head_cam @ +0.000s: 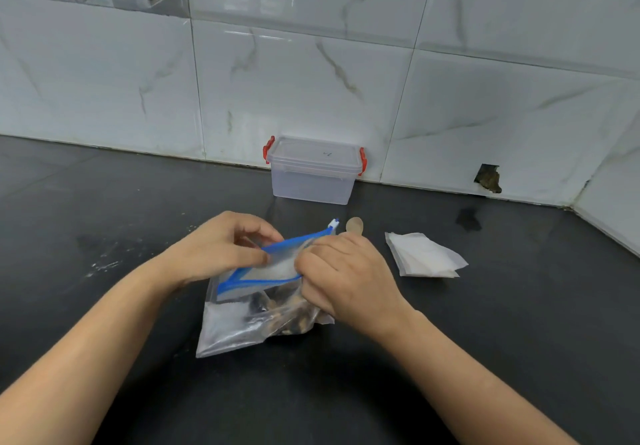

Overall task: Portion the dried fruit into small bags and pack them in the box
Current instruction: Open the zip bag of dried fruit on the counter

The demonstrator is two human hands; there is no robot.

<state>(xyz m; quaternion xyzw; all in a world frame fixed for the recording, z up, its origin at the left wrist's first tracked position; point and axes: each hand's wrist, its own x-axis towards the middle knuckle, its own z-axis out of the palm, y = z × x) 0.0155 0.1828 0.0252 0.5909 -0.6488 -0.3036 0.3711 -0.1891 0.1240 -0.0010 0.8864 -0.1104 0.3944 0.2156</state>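
A clear zip bag (239, 326) with a blue slider top lies on the black counter (104, 209), dark dried fruit (291, 316) bunched in its lower right. My left hand (221, 247) pinches the far lip of the bag's mouth. My right hand (343, 274) grips the near lip, and the mouth gapes between them. A wooden spoon (354, 226) tip shows just behind my right hand. A stack of small white bags (422, 255) lies to the right. The clear box (313, 170) with red clips stands shut against the wall.
White marble-look tiles form the wall behind the counter, with a broken hole (488, 178) low on the right. The wall turns a corner at the far right. Pale crumbs or smears (104, 264) mark the counter on the left.
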